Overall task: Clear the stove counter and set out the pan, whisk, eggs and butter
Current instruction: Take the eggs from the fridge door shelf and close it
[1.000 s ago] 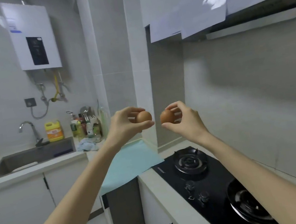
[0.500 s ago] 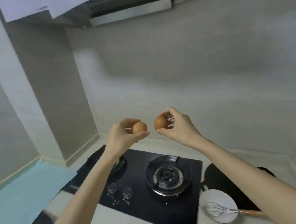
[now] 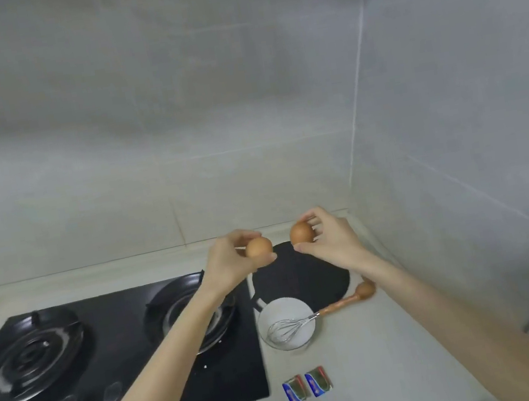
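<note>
My left hand (image 3: 228, 265) pinches a brown egg (image 3: 258, 247), and my right hand (image 3: 330, 240) pinches a second brown egg (image 3: 301, 233). Both eggs hang side by side above the back edge of a flat black pan (image 3: 300, 281) that lies on the counter right of the stove. In front of the pan stands a white bowl (image 3: 282, 312) with a wire whisk (image 3: 288, 328) resting in it, its wooden handle (image 3: 348, 301) pointing right. Two small foil-wrapped butter packs (image 3: 306, 385) lie near the counter's front.
A black two-burner gas stove (image 3: 114, 355) fills the counter's left part, knobs at its front. The pale counter (image 3: 384, 354) ends at tiled walls behind and on the right, meeting in a corner (image 3: 351, 210).
The view has swung right and down from the sink area to the stove's right end. Both hands carried the eggs along and now hold them lower, over the pan.
</note>
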A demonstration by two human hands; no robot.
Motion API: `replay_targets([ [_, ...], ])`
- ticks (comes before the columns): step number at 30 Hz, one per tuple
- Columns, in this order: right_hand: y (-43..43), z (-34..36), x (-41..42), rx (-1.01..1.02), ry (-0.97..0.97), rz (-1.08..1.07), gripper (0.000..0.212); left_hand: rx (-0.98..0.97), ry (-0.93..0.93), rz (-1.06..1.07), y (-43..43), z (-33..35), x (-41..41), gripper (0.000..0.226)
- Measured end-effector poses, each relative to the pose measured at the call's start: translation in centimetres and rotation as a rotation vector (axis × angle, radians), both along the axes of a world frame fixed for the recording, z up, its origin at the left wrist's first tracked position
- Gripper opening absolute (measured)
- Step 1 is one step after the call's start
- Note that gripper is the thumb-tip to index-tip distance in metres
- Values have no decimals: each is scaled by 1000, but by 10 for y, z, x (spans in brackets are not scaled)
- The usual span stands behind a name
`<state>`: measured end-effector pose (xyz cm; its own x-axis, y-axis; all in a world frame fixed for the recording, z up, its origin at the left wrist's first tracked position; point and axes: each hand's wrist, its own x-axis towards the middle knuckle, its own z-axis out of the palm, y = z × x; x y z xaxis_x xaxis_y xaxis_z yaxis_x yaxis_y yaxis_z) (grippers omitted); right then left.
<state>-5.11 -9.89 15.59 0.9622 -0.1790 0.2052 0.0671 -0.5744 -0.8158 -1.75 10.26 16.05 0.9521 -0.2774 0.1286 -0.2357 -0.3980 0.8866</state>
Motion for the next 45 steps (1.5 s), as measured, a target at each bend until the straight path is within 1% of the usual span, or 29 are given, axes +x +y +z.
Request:
replay_targets([
  [6,-64,-32,-8,-1,98,-191,42,56,67,-146,-63,-34,21,45],
  [12,-121,-73,-3,-5,213,-255,42,147,77,-252,-125,-77,57,45],
  [16,-152,-97,17,-58,276,-299,43,219,70,-301,-164,-104,84,50],
  [24,-194,-137,76,-223,362,-324,38,303,127,-323,-230,-158,146,46],
  [28,-207,-164,109,-362,399,-327,35,341,150,-318,-259,-185,176,50],
  [30,-211,-175,122,-437,397,-306,31,366,150,-335,-270,-198,186,51],
  [33,-218,-193,139,-488,377,-280,18,393,158,-359,-287,-217,202,52],
  [35,-220,-205,149,-493,386,-287,13,417,156,-372,-297,-228,211,53],
  [40,-229,-224,167,-399,497,-308,12,435,176,-395,-319,-250,228,54],
  [45,-232,-238,177,-377,523,-304,14,447,169,-408,-332,-264,236,51],
])
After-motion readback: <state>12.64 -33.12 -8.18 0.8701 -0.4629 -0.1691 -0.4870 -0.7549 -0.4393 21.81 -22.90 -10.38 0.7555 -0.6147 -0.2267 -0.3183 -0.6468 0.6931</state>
